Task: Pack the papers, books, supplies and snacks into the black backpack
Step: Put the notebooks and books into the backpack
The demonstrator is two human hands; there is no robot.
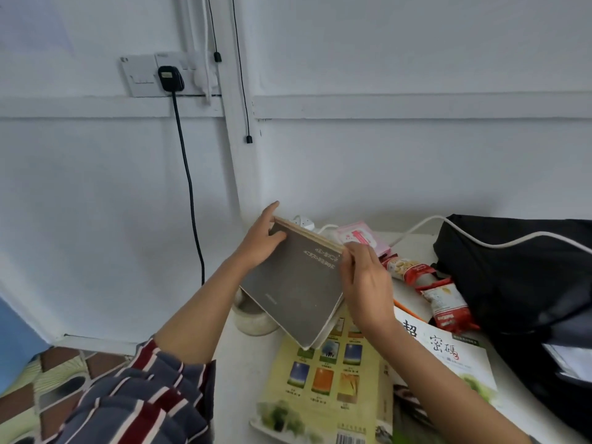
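Over the white bench [237, 363] a grey book [298, 283] is held tilted, the left hand [261, 238] gripping its far-left corner and the right hand [365, 283] its right edge; it probably goes best carried right, edge-first, into the black backpack [512, 267] lying at the right.

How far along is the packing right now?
Done: nothing visibly packed; the inside of the black backpack is hidden. In hand: left hand and right hand hold the grey book. Left: yellow book, white book, red snack packets and pink packet lie outside it.
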